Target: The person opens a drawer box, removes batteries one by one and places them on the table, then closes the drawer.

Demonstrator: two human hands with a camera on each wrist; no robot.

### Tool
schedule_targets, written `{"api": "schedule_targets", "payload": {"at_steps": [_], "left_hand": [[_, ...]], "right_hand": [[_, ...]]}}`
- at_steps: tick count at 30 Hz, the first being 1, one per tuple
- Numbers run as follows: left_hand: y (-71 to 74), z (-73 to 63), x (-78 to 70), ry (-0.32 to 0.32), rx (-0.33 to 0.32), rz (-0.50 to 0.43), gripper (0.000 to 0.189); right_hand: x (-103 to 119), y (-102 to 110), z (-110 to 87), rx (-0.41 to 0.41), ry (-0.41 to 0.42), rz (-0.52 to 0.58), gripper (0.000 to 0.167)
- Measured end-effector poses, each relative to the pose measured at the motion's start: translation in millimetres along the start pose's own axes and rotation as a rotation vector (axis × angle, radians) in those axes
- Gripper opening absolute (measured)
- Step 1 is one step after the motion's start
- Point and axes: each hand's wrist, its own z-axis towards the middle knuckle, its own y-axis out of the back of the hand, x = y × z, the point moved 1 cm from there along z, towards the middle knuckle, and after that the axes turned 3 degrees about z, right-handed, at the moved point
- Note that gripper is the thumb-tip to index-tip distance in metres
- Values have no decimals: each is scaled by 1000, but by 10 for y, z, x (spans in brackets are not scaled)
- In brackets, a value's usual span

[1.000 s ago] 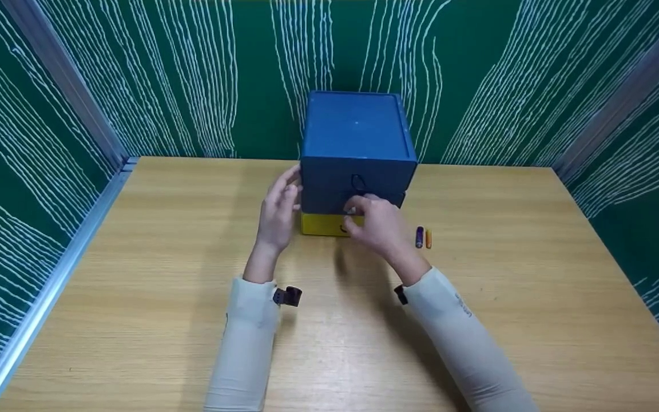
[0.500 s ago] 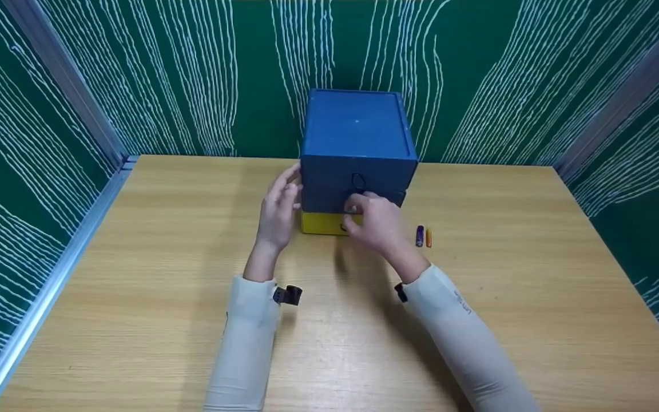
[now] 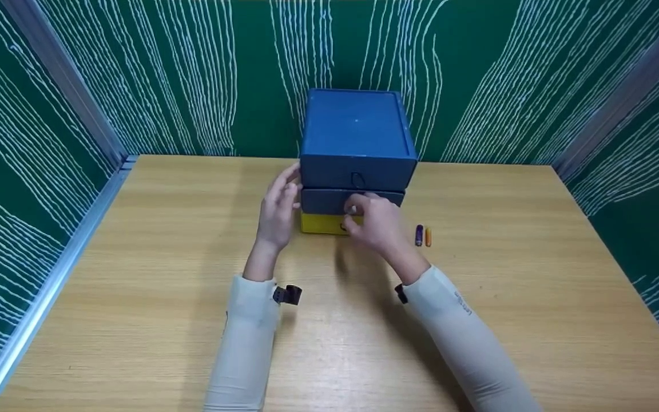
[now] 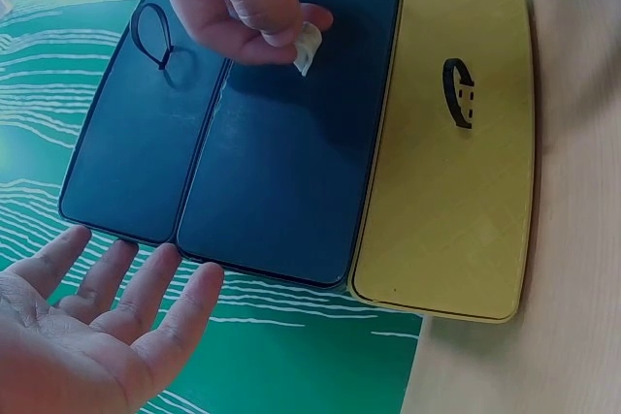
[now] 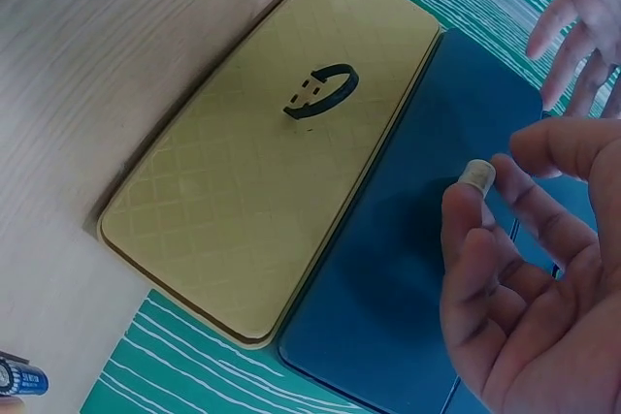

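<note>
A drawer unit stands at the back of the table: a blue top drawer (image 3: 329, 171), a blue middle drawer (image 3: 321, 201) and a yellow bottom drawer (image 3: 322, 224). My right hand (image 3: 380, 223) is in front of the middle drawer. Its curled fingers and thumb pinch a small whitish tab (image 5: 477, 176), whose join to the drawer front is hidden. My left hand (image 4: 107, 327) is held with fingers spread, fingertips right at the unit's left edge. Black loop handles show on the top drawer (image 4: 107, 123) and the yellow drawer (image 4: 441, 201).
Two small batteries lie on the wooden table (image 3: 329, 343) right of the unit, a purple one (image 3: 419, 235) and an orange one (image 3: 428, 236). A green wall (image 3: 478, 34) with white lines rises close behind the unit, and similar panels flank the table.
A dark seam now shows clearly across the front between the top and middle blue drawers; earlier that front looked nearly unbroken. Both hands have kept almost the same place.
</note>
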Motion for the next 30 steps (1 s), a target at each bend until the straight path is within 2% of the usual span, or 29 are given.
{"api": "schedule_targets", "payload": {"at_steps": [7,16,21,30], "left_hand": [[2,-5,-2,6,-1,1,52],[-3,-6,-10,10,5,16,51],[3,-4,-11,2,11,16,49],[7,0,0,1,19,19,51]], "right_hand": [[16,17,-1,-75,-67,-53,20],[15,21,16,-78,-149,-141,32],[14,7,21,-56,-155,-149,32],[24,-2,24,-68,-144,-149,28]]}}
